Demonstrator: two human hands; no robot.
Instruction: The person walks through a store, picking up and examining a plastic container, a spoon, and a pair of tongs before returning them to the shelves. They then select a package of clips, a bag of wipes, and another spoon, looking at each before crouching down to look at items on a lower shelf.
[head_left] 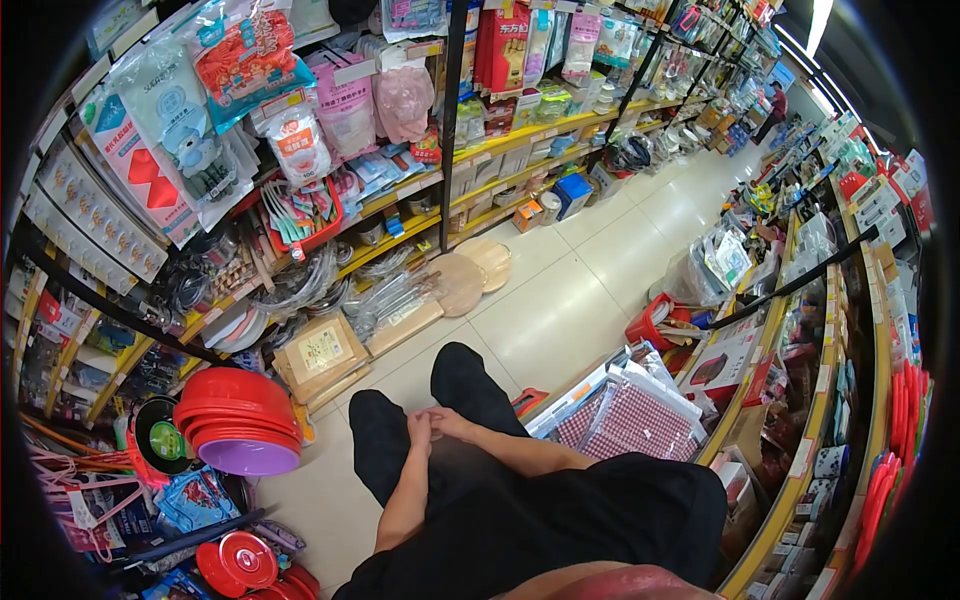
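My left hand [420, 428] and my right hand [452, 423] meet between my knees, over my dark trousers [384, 455]. The fingers of both are curled and pressed against each other. No object shows in either hand, though the insides of the fingers are hidden. Both forearms rest inward, close to my lap. To the right of my knees lie packs of red-checked cloth [640, 420] in clear plastic. Stacked red basins [238, 408], with a purple one [250, 455] among them, stand to my left.
Shelves of packaged goods [530, 130] line the left side, and another shelf [800, 440] runs along the right. Wooden boards [322, 352] and round boards [460, 282] lean at the left shelf's foot. Tiled floor [545, 290] stretches ahead; a person [772, 108] stands far off.
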